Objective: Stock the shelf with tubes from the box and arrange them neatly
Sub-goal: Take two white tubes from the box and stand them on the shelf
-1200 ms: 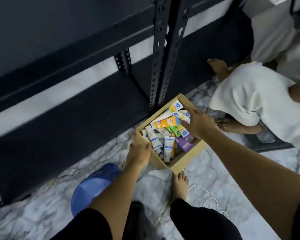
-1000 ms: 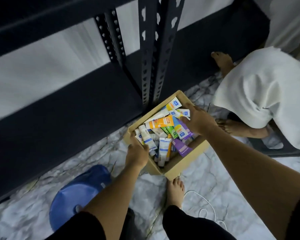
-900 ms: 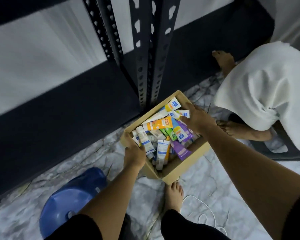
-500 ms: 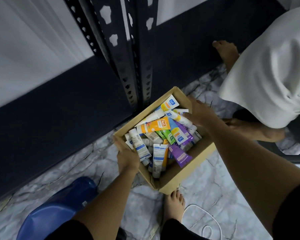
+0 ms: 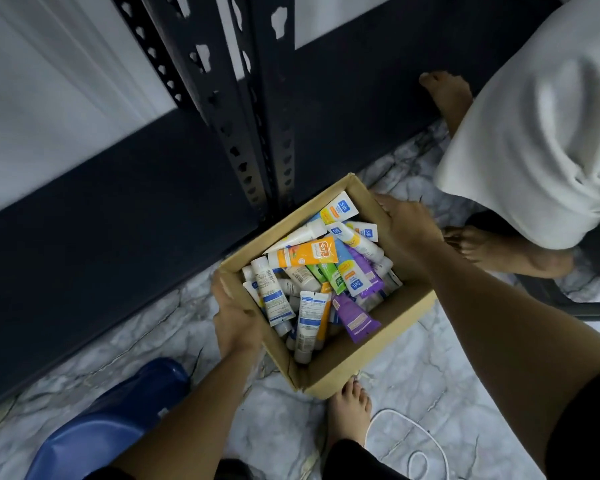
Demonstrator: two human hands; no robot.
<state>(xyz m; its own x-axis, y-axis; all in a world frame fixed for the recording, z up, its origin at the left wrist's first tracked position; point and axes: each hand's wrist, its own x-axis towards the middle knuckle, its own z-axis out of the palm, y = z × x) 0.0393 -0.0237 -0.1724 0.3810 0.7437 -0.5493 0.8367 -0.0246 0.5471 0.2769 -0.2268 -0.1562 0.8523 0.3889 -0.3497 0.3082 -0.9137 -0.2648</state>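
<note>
Box [image 5: 368, 355] of jumbled tubes [image 5: 321, 271] beside shelf [image 5: 118, 220]; my left hand [image 5: 238, 320] and right hand [image 5: 407, 225] grip opposite walls

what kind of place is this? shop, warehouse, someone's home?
Probably a small shop or stockroom being set up, though a home storeroom can't be ruled out. Clues: dark slotted-steel shelving with bare boards, a cardboard box full of mixed cosmetic tubes held at both sides, marble-look tile floor, barefoot people.
</note>
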